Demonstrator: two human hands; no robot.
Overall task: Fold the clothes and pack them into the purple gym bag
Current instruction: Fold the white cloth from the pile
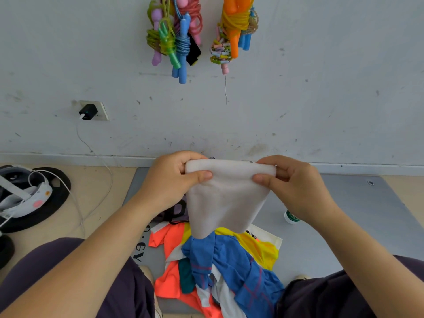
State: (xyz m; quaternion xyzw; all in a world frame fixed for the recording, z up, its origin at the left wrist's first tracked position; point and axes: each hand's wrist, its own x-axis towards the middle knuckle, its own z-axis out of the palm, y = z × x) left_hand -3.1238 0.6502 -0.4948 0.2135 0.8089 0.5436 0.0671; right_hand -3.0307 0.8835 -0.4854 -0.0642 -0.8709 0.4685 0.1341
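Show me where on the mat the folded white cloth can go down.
Bare mat lies right of the clothes pile, beyond the small bottle. Crowded: the pile at centre, the purple bag left of the white cloth.

Soft matt white cloth; glossy plastic skipping ropes; scuffed painted wall.

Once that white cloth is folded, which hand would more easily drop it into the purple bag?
Probably the left hand: the purple bag shows just below it, while the right hand grips the white cloth on the far side.
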